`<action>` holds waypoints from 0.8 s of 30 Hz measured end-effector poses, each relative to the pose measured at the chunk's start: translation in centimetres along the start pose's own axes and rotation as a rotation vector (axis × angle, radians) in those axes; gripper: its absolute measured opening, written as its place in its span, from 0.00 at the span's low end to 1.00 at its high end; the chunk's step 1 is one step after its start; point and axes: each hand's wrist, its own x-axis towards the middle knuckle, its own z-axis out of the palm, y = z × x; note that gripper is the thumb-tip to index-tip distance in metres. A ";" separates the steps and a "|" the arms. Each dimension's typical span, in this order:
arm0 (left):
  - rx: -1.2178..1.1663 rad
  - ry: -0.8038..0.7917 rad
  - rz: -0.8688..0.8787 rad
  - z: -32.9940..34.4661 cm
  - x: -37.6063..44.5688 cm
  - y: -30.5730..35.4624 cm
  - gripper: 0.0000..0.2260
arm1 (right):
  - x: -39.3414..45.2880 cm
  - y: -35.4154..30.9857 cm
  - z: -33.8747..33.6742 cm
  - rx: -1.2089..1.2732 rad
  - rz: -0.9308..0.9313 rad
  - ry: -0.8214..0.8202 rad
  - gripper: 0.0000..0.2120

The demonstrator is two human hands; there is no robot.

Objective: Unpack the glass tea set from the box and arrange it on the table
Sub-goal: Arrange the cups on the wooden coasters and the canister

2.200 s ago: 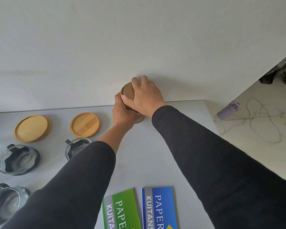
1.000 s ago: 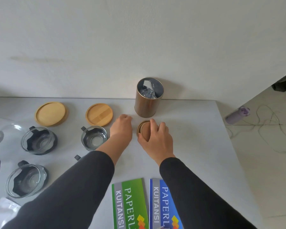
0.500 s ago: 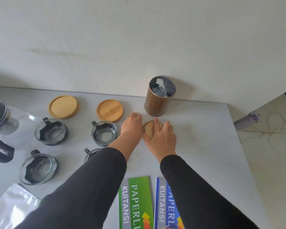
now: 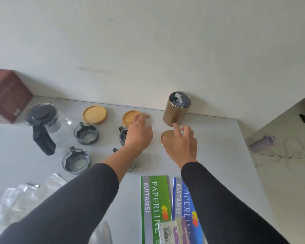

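Head view: most of the tea set is seen already laid out on the desk (image 4: 218,155). The glass teapot (image 4: 42,120) stands beside the red box (image 4: 7,95), four glass cups (image 4: 86,133) sit in two rows, and two bamboo coasters (image 4: 95,114) lie behind them. The gold canister (image 4: 176,109) stands open, and its lid (image 4: 166,136) is set flat under the right hand (image 4: 180,145), whose grip is spread and relaxed. The left hand (image 4: 139,134) hovers with its grip apart above a cup. Unpacking is judged nearly finished; only arranging seems left.
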 end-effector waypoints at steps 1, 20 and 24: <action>-0.024 0.035 -0.014 -1.0 -1.0 -0.3 0.16 | -0.5 -0.7 -0.6 0.010 0.017 -0.022 0.29; 0.202 0.054 -0.611 -1.5 -14.7 -11.7 0.31 | -3.3 -8.9 -0.6 0.357 -0.035 -0.169 0.32; 0.310 -0.027 -0.684 0.1 -13.4 -11.5 0.40 | -1.1 -9.3 0.4 0.347 -0.057 -0.279 0.33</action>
